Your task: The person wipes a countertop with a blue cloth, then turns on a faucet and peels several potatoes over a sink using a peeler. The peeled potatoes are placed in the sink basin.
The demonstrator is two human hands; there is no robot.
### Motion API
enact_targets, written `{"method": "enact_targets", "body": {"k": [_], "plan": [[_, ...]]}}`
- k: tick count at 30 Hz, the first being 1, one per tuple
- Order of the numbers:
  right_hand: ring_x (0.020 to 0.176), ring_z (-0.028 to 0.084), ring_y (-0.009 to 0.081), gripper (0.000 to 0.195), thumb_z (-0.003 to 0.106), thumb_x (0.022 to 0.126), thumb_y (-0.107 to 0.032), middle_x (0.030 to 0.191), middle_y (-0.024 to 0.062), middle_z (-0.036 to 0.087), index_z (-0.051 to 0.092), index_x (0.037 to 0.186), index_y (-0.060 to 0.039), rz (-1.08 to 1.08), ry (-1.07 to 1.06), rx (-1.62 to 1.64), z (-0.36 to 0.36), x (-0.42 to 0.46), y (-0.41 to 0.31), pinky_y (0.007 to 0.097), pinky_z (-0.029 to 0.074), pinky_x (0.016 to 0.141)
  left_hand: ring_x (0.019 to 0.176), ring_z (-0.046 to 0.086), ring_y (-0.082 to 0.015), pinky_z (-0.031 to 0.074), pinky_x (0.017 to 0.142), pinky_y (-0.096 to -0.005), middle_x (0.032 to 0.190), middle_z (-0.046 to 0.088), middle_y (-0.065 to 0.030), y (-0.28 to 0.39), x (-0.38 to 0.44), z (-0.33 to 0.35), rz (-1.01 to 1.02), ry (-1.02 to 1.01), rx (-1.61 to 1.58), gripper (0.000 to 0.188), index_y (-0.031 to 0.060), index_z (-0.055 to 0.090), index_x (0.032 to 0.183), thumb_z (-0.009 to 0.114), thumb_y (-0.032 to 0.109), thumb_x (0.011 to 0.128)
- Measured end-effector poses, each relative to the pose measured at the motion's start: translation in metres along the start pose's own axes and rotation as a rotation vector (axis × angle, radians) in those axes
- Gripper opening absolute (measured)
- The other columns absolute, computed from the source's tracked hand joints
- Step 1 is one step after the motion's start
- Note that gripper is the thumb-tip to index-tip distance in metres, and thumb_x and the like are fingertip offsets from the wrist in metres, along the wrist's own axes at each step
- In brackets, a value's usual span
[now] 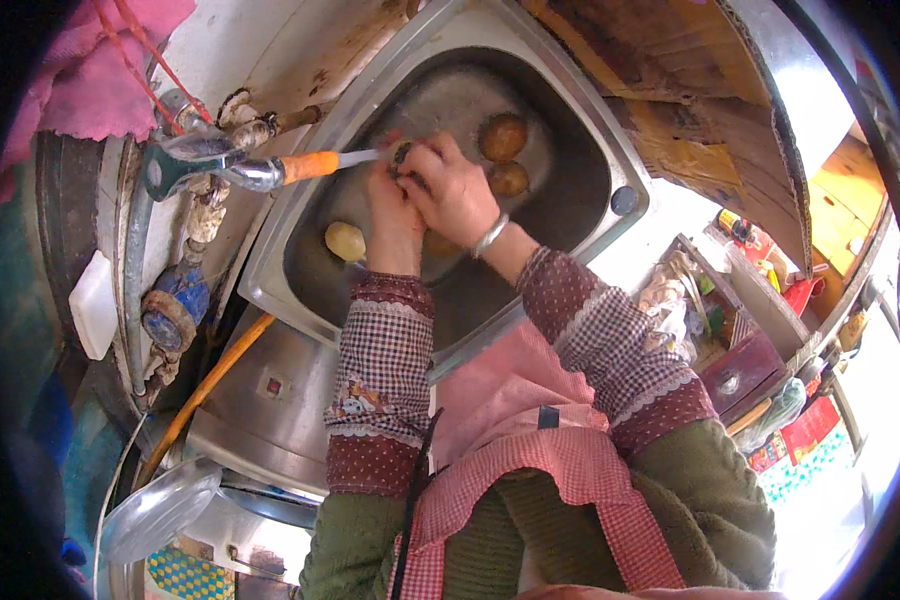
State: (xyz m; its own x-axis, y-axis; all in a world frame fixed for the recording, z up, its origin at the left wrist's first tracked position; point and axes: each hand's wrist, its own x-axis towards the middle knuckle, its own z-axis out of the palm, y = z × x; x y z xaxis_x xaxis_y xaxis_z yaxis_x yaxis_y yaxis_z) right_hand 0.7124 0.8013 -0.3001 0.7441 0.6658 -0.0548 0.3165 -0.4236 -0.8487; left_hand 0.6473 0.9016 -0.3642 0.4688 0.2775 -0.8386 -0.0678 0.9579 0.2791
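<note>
Both hands are close together over the stainless steel sink [450,64], under the stream of water [358,157] from the faucet's orange nozzle [311,166]. My left hand [394,217] is curled around a small dark object [400,156], mostly hidden by fingers. My right hand [450,187] presses against it with bent fingers; its grip is blurred. Two brown unpeeled potatoes [503,137] lie in the basin, right of my hands. A pale peeled potato [345,241] rests to the left. Another roundish brown thing [441,244] is partly covered by my right hand.
The faucet [195,161] and rusty pipes with a blue water meter [176,304] stand at left. Cardboard [690,112] leans along the sink's right side. A wooden stick [202,397] and a clear lid [161,510] are at lower left. An open drawer [742,375] is at right.
</note>
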Motion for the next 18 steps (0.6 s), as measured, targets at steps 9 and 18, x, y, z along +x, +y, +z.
{"method": "enact_targets", "body": {"k": [9, 18], "plan": [[0.08, 0.066, 0.0416, 0.013, 0.07, 0.089, -0.017, 0.1, 0.0176, 0.061, 0.062, 0.097, -0.0104, 0.201, 0.05, -0.122, 0.021, 0.009, 0.004, 0.0499, 0.057, 0.07, 0.105, 0.065, -0.0211, 0.055, 0.091, -0.0383, 0.112, 0.067, -0.0069, -0.011, -0.004, 0.009, -0.008, 0.089, 0.032, 0.03, 0.007, 0.062, 0.12, 0.054, 0.033, 0.105], [0.08, 0.065, 0.0429, 0.013, 0.07, 0.088, -0.017, 0.096, 0.0184, 0.063, 0.062, 0.094, -0.0084, 0.24, 0.096, -0.16, 0.009, 0.017, 0.022, 0.0505, 0.055, 0.066, 0.093, 0.067, -0.0179, 0.056, 0.075, -0.0343, 0.102, 0.068, -0.0063, -0.003, 0.006, 0.012, 0.013, 0.173, 0.274, 0.02, 0.011, 0.063, 0.106, 0.058, 0.03, 0.102]]}}
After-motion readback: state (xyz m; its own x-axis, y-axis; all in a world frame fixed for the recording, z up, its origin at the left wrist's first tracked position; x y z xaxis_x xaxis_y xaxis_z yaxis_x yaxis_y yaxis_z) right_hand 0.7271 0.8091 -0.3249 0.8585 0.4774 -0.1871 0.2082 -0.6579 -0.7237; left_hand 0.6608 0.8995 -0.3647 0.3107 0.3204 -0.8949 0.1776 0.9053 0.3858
